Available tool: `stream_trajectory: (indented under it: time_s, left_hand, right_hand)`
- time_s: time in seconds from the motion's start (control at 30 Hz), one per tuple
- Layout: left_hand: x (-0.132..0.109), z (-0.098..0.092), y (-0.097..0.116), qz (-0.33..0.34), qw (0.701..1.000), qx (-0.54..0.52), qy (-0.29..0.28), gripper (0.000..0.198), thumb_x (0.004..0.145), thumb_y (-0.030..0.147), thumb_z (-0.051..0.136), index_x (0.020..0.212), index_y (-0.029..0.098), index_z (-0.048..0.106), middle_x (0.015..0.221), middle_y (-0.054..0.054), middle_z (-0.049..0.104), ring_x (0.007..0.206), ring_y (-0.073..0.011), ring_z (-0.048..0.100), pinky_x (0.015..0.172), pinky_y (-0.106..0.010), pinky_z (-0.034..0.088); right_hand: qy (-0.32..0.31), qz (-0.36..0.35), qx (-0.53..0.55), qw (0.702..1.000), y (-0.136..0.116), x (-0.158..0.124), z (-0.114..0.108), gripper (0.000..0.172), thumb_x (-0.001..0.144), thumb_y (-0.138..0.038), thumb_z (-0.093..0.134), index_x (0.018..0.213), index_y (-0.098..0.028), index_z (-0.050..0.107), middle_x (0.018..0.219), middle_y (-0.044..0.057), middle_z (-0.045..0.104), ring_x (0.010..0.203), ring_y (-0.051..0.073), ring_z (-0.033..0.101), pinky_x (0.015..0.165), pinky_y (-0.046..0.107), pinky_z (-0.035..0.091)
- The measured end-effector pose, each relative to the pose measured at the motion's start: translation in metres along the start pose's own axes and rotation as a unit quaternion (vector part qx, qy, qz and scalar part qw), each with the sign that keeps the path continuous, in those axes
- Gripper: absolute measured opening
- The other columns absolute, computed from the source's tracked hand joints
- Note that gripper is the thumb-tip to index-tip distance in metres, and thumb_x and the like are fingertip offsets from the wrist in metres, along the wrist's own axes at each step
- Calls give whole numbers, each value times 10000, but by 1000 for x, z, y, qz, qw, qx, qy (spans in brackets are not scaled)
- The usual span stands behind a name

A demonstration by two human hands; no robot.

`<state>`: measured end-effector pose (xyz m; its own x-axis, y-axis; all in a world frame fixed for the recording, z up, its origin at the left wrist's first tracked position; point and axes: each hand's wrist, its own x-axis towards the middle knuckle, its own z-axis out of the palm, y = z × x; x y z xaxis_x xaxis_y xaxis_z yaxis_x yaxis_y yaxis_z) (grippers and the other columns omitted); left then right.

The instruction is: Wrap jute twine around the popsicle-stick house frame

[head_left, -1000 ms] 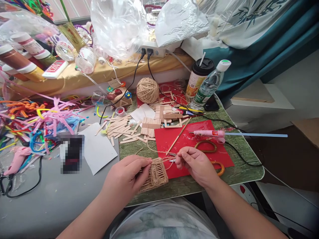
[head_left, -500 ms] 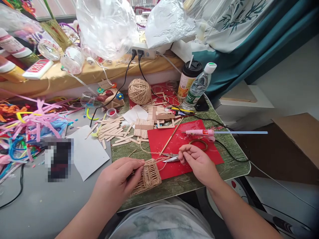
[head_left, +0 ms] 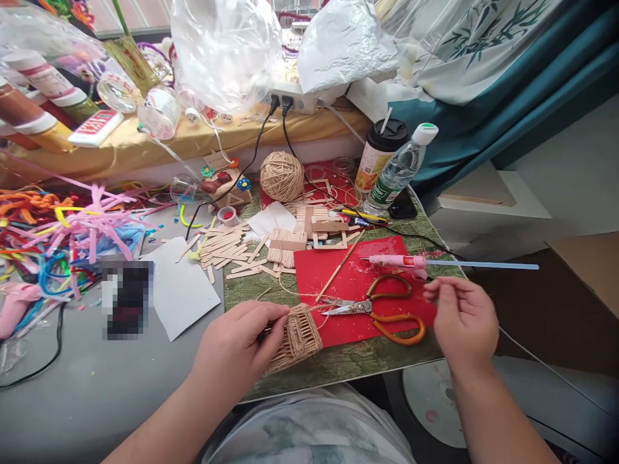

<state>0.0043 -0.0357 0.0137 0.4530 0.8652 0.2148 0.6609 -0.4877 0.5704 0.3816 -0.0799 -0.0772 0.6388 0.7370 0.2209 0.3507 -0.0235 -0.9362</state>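
Note:
My left hand pinches a small twine-wrapped stick frame by its upper edge, thumb in front. A loose strand of twine runs from the frame's top corner toward the scissors. These scissors lie part-open on a red sheet, orange handles to the right. My right hand is held in the air right of the scissors, thumb and fingers pinched together. Whether anything thin is between them I cannot make out. Just above the scissors, a pink glue gun with a long glue stick lies on the red sheet.
Craft sticks lie scattered behind my left hand, with a ball of twine beyond. A water bottle and a lidded cup stand at the back right. White paper and pipe cleaners cover the left side. Black cords cross the table.
My right hand has moved right, away from the twine and frame, uncovering the scissors' handles. My left hand keeps its hold on the frame. The whole view has shifted slightly.

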Motion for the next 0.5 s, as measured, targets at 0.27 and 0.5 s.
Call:
stream_trajectory:
  time_s: [0.27,0.5]
  left_hand:
    - [-1,-1,1,-1,1000,3,2,171,1029,258,594,1045,243,763,981,-25,828,863,-164,781,757,-261,610]
    - [1,-1,0,3,1000,-1,-8,149,1024,269,619,1057,245,762,966,-20,816,845,-160,773,745,-257,604]
  right_hand:
    - [-7,75,91,993,19,6,7,295,866,-454,849,1009,-206,778,922,55,765,766,166,712,761,328,621]
    - [-127,213,233,940,-11,-8,26,293,735,-338,973,951,-215,819,938,55,818,777,161,777,737,283,683]
